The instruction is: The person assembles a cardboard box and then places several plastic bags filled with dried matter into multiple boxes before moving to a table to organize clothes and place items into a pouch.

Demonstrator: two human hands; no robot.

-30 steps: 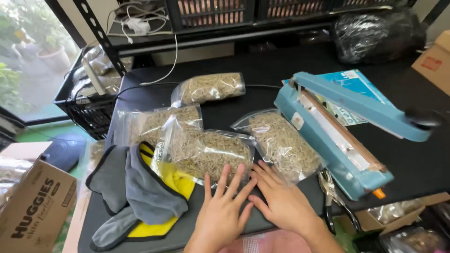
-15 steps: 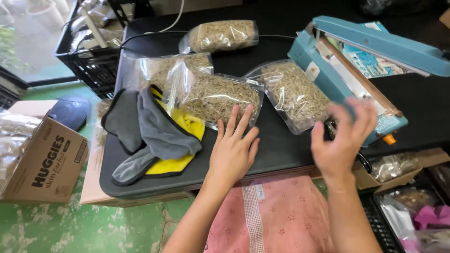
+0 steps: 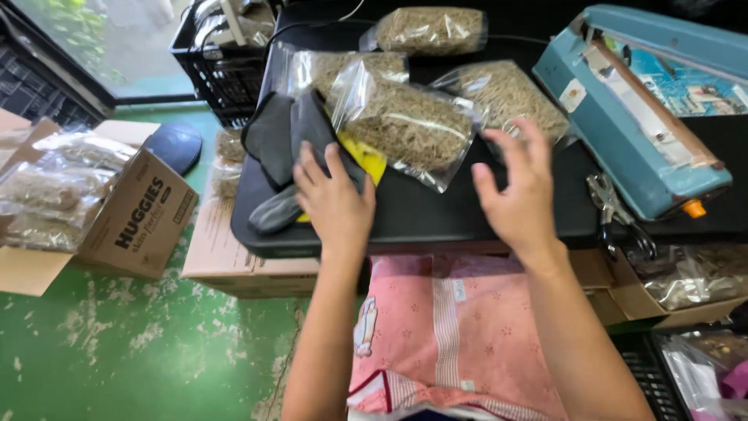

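My left hand (image 3: pixel 333 199) rests flat, fingers spread, on a grey and yellow cloth (image 3: pixel 290 136) at the front left of a black table (image 3: pixel 436 214). My right hand (image 3: pixel 520 191) hovers open above the table's front edge, fingers apart, holding nothing. Just beyond both hands lie clear bags of dried brown strands: one (image 3: pixel 409 125) between the hands, one (image 3: pixel 506 93) behind my right hand, one (image 3: pixel 331 70) behind the cloth and one (image 3: pixel 428 30) at the back.
A blue heat sealer (image 3: pixel 639 117) stands open at the right, with scissors (image 3: pixel 619 214) at its near end. A cardboard box (image 3: pixel 93 206) of filled bags sits on the green floor at left. A black crate (image 3: pixel 222 62) stands behind. More bags fill boxes at lower right (image 3: pixel 686 281).
The view tilted down and left. My left hand slid left off the middle bag onto the cloth. My right hand moved from near the sealer back toward the middle.
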